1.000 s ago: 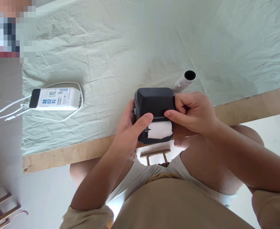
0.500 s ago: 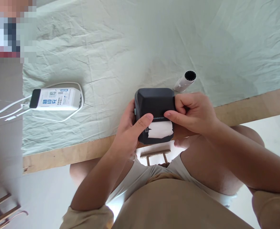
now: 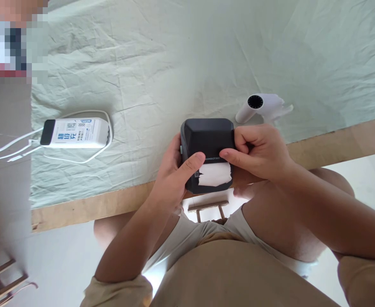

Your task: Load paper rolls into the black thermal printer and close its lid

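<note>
Black device [image 3: 209,134] gripped between both hands at the edge of the tabletop [image 3: 149,85].
Left hand [image 3: 174,179] clasps the left side, thumb on top; right hand [image 3: 261,149] is curled at the right side, thumb on the casing. White roll [image 3: 245,111] lies just beyond the right hand.

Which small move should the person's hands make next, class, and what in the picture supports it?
Probably the right hand should lower its thumb to smooth the paper, while the left hand steadies the printer: the paper's edges look ragged, and that thumb rests just above it.
</note>
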